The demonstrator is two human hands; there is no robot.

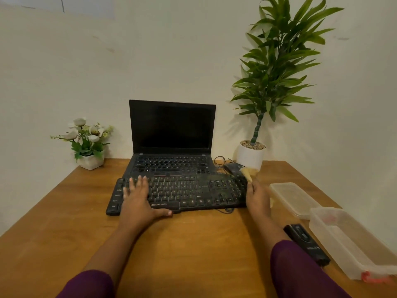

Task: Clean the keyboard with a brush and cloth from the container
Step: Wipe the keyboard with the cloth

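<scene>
Left hand (137, 196) rests flat on keyboard (189, 190); right hand (256, 196) grips brush (247, 172).

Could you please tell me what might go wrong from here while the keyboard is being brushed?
1. The right hand holds the brush at the right end of the keyboard, just in front of the open laptop. Dust swept backward could land among the laptop's keys.
2. The right forearm lies close to a black device beside the container. A wide stroke might knock it.
</scene>
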